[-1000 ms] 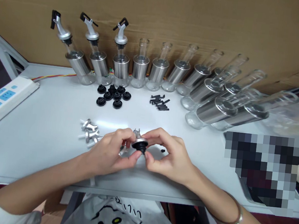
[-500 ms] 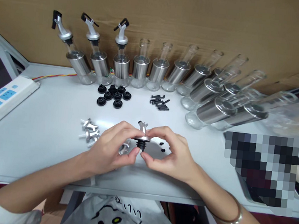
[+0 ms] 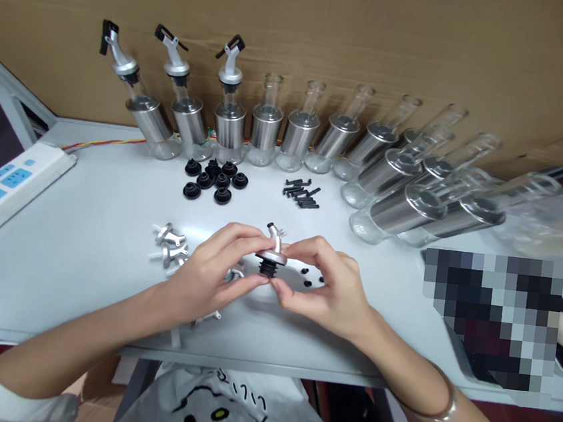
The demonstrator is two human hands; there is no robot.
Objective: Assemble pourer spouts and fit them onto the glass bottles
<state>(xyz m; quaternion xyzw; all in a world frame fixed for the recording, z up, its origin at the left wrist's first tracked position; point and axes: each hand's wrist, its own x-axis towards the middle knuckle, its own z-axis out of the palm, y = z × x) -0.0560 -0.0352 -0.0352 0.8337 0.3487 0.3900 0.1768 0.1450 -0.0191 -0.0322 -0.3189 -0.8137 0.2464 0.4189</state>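
Between both hands is a silver bottle pourer (image 3: 271, 255) with a ribbed black stopper at its lower end, held upright above the table. My left hand (image 3: 220, 265) grips it from the left, fingertips on the silver collar and thumb at the stopper. From the other side my right hand (image 3: 327, 283) pinches it, with the forefinger near the collar and the thumb under the stopper. Several loose silver pourer spouts (image 3: 171, 252) lie beside and partly behind my left hand. Small black caps (image 3: 307, 283) lie near my right fingers.
Black rubber stoppers (image 3: 223, 180) and short black levers (image 3: 303, 193) lie mid-table. Glass bottles with steel sleeves (image 3: 264, 129) line the back and right; three at left carry pourers. A white power strip (image 3: 6, 192) is at left, a blurred-out dark object (image 3: 481, 319) at right.
Both hands have shifted slightly right with the pourer, which is raised a little. My left thumb has straightened under the stopper, uncovering a spout below my left hand.
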